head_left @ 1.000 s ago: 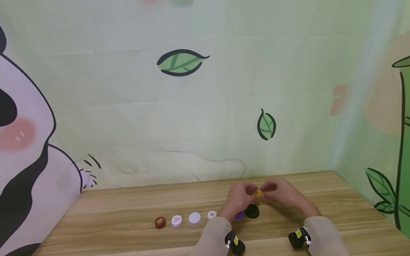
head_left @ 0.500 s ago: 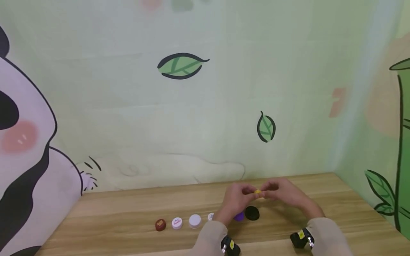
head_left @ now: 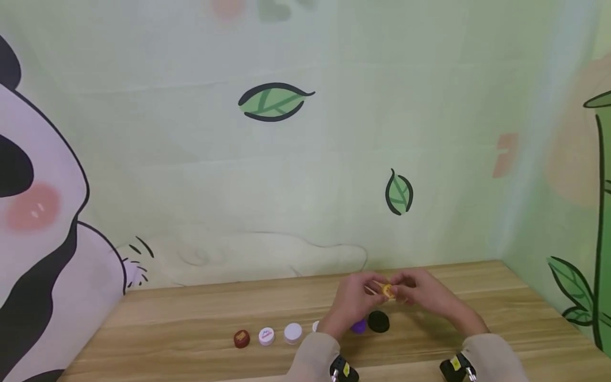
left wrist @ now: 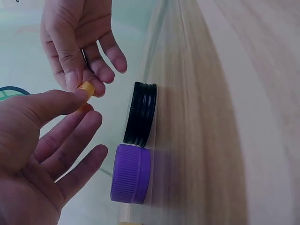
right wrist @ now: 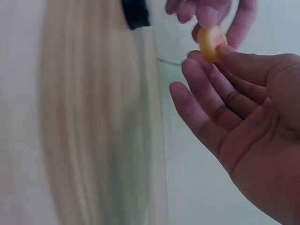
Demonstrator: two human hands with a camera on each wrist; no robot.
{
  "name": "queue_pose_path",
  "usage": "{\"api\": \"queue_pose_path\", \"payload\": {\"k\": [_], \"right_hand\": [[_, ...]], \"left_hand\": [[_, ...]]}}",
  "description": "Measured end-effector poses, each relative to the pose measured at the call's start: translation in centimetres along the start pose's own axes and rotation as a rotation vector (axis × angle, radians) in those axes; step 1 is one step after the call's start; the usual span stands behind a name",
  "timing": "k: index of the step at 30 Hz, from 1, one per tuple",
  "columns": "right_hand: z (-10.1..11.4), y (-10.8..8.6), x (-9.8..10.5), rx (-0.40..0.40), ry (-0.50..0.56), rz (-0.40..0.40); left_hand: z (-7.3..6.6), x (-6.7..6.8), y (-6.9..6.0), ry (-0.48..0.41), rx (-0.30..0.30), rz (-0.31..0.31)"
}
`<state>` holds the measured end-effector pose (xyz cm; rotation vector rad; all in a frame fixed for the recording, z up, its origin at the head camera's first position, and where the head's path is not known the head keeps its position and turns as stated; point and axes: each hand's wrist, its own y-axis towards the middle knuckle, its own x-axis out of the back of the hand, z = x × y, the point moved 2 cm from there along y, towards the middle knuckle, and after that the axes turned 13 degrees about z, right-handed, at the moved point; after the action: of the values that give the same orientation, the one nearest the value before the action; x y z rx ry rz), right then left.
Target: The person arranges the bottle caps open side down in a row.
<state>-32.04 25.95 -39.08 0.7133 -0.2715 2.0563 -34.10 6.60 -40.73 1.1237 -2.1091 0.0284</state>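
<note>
A small round yellow-orange bottle cap [head_left: 387,291] is held up above the table between my two hands. My left hand [head_left: 354,300] pinches it from the left with thumb and fingertips. From the other side my right hand [head_left: 426,291] pinches the same cap. In the right wrist view the cap [right wrist: 210,43] stands on edge, with the right thumb pressed against its face. Below the hands lie a black ridged cap [head_left: 378,321] and a purple cap [head_left: 359,326], which sit close together in the left wrist view.
Left along the row on the wooden table [head_left: 181,318] are a dark red cap [head_left: 242,338], a white cap with print [head_left: 266,336] and a plain white cap [head_left: 293,333]. Another white cap [head_left: 315,326] is partly hidden by the left arm. A printed cloth [head_left: 191,185] hangs behind.
Both hands stay at nearly the same place while the fingers turn the yellow cap, whose face shows more now. The row of caps has not been moved; the head view has shifted slightly.
</note>
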Motion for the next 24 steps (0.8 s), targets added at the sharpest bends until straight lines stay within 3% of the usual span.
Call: {"api": "queue_pose_path", "payload": {"k": [8,15,24], "right_hand": [[0.03,-0.59,-0.57,-0.023,0.015,-0.021],[0.32,-0.83,-0.58,-0.016,-0.085,-0.031],[0.56,-1.02,-0.14,-0.009,-0.117,-0.034]], "left_hand": [[-0.05,-0.06,-0.11,0.007,-0.019,0.029],[0.15,-0.09,-0.21,0.010,0.000,0.044],[-0.07,-0.13,-0.32,0.015,0.011,0.065]]}}
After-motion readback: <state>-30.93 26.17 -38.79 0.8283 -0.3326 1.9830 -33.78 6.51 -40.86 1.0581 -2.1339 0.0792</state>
